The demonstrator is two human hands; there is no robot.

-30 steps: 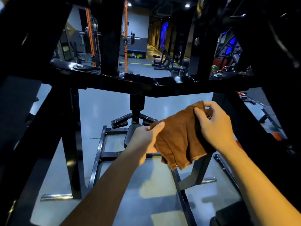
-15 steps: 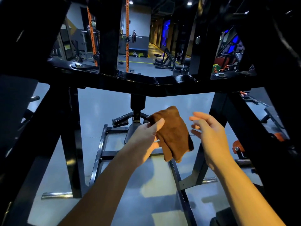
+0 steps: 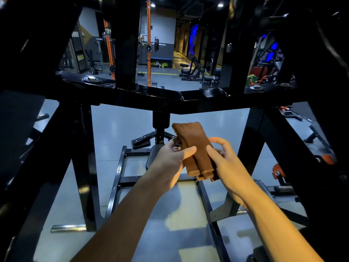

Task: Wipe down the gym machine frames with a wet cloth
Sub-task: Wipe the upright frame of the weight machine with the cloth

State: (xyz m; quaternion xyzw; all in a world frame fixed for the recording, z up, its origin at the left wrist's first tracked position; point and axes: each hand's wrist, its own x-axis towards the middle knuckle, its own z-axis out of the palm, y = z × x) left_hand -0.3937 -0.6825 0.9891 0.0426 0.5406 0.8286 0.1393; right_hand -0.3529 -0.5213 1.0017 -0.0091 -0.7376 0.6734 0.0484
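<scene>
The cloth (image 3: pixel 196 150) is plain brown, with no pattern. The machine frame (image 3: pixel 170 100) above the cloth is glossy black. The floor (image 3: pixel 120 133) below the frame is pale grey-blue. Behind the frame stand two orange uprights (image 3: pixel 148 44), and blue light (image 3: pixel 194 38) glows to their right.

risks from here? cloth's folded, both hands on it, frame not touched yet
1. The brown cloth is only pinched between left hand and right hand; a regrip could drop it to the floor.
2. The black crossbar sits close above; reaching up might knock knuckles on it.
</scene>
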